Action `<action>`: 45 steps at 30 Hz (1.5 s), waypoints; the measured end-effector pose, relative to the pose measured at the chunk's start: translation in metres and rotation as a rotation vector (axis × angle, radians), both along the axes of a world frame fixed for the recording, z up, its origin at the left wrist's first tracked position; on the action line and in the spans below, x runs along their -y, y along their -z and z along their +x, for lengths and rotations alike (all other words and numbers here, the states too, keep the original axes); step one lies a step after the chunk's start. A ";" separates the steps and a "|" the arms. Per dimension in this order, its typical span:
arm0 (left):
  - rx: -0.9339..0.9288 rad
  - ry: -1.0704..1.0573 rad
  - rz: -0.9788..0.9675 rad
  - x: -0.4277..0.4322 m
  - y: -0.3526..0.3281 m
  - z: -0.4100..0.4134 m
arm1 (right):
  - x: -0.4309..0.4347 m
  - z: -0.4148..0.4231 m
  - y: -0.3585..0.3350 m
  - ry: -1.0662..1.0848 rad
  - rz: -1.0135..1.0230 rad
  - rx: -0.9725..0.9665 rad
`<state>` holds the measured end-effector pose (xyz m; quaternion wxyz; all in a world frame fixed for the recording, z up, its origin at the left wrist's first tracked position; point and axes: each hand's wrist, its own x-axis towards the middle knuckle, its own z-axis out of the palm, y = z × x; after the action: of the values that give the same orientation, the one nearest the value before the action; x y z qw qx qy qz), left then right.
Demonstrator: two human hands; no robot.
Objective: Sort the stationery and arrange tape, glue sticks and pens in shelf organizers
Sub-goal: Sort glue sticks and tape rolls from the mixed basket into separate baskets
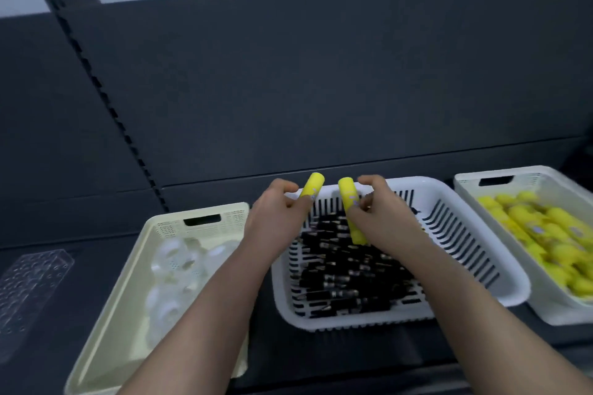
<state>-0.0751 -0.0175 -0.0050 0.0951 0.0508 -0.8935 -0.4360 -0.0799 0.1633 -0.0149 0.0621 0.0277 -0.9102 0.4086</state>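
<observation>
My left hand [278, 208] grips a yellow glue stick [312, 185] that points up and away above the far left corner of the white slotted basket [455, 202]. My right hand [378, 212] holds a second yellow glue stick [351, 212], tilted, over the same basket. Several black pens [346, 279] lie in that basket. At the left, a cream basket [134, 266] holds several clear tape rolls [175, 255]. At the right edge a cream basket [500, 179] is filled with several yellow glue sticks [539, 234].
All three baskets stand side by side on a dark shelf [96, 266] with a dark back panel behind. A clear perforated acrylic holder [29, 285] lies at the far left of the shelf. A slotted upright [109, 106] runs diagonally up the panel.
</observation>
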 end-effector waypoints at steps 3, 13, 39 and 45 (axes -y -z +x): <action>0.035 0.099 0.083 -0.050 -0.004 -0.008 | -0.052 0.007 -0.007 0.121 0.033 -0.062; 0.092 0.417 0.051 -0.239 -0.002 -0.020 | -0.243 0.024 -0.002 0.411 0.311 -0.027; 0.053 0.090 -0.452 -0.270 0.000 -0.010 | -0.266 0.006 0.006 0.022 0.416 -0.123; 0.078 -0.049 -0.461 -0.211 0.003 0.013 | -0.207 0.007 0.006 -0.181 0.425 -0.177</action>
<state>-0.0619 0.1931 -0.0081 0.0804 0.0663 -0.9709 -0.2158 -0.0731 0.3706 -0.0207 0.0974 0.1570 -0.9605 0.2079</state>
